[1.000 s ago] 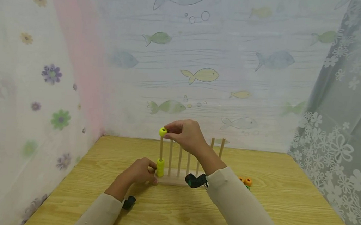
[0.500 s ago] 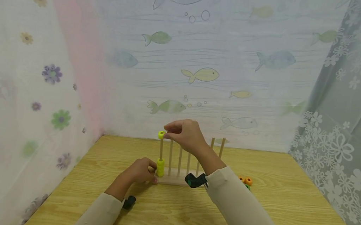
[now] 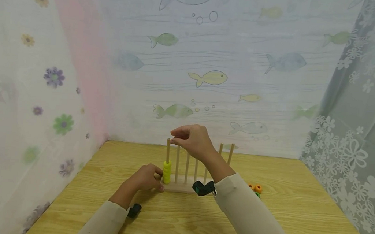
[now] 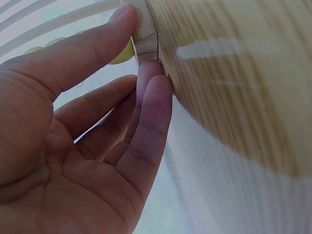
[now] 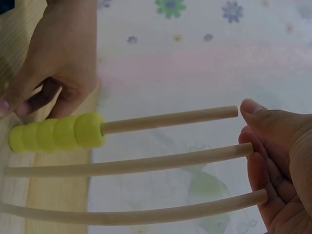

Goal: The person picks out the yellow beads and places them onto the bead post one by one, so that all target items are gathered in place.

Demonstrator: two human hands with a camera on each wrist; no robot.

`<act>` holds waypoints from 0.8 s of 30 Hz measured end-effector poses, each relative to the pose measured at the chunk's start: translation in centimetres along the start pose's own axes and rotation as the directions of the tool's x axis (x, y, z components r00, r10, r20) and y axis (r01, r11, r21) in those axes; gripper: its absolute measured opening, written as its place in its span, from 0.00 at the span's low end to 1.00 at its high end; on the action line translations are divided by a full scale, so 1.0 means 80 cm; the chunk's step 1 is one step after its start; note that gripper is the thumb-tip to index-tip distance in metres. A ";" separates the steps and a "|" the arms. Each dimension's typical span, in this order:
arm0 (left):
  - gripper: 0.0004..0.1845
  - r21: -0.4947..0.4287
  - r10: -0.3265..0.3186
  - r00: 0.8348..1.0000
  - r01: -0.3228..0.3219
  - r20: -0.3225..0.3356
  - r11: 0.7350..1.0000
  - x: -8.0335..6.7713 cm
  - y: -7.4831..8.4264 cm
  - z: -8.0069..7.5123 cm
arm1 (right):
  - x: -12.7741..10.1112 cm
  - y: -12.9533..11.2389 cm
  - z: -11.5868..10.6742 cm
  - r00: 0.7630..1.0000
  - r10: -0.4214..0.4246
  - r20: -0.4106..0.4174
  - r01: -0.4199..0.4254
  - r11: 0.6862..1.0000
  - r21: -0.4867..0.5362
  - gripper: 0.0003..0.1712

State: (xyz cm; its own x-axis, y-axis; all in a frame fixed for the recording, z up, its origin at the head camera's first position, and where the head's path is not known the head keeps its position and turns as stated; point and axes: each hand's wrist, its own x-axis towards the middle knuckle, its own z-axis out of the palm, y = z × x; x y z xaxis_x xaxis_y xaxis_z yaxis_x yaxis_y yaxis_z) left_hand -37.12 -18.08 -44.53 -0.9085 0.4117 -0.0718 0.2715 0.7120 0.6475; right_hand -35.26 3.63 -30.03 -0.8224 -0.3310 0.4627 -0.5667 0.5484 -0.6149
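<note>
A wooden peg stand (image 3: 180, 188) stands on the table with several upright pegs. Yellow beads (image 5: 58, 132) are stacked at the bottom of its leftmost peg (image 5: 170, 120), whose upper part is bare. My left hand (image 3: 146, 178) grips the left end of the stand's base (image 4: 146, 41) between thumb and fingers. Up by the peg tops is my right hand (image 3: 194, 141), its fingers loosely bent and nothing held between them. In the right wrist view, the thumb (image 5: 263, 114) is close to the tip of the leftmost peg.
Orange beads (image 3: 258, 188) and a green bead (image 3: 257, 195) lie on the table (image 3: 285, 213) to the right of the stand, partly behind the right sleeve (image 3: 249, 213). A fabric backdrop with fish drawings (image 3: 210, 78) hangs behind the table.
A yellow bead at the top of the leftmost peg has left the right hand's fingers and slid down onto the yellow stack. Both hands have stayed in place.
</note>
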 end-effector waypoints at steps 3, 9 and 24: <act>0.32 -0.003 -0.006 1.000 0.006 0.002 1.000 0.000 0.001 0.000 | -0.001 0.000 -0.001 1.000 -0.009 -0.008 0.009 1.000 0.007 0.10; 0.31 0.001 -0.016 1.000 0.016 0.001 1.000 0.000 0.001 0.001 | -0.004 0.001 -0.003 0.999 -0.026 -0.021 0.026 1.000 0.009 0.11; 0.31 0.010 -0.019 1.000 0.019 -0.002 1.000 -0.001 0.002 0.001 | -0.020 0.007 -0.026 0.994 -0.069 -0.084 0.070 0.997 0.017 0.11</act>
State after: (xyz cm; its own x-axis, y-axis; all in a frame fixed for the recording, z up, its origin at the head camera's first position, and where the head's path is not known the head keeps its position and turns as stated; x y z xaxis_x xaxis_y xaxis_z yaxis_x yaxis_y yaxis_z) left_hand -37.02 -17.97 -44.50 -0.9141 0.3970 -0.0824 0.2575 0.7253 0.6385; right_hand -34.16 6.06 -29.77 -0.7743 -0.3025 0.5558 -0.6240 0.5106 -0.5915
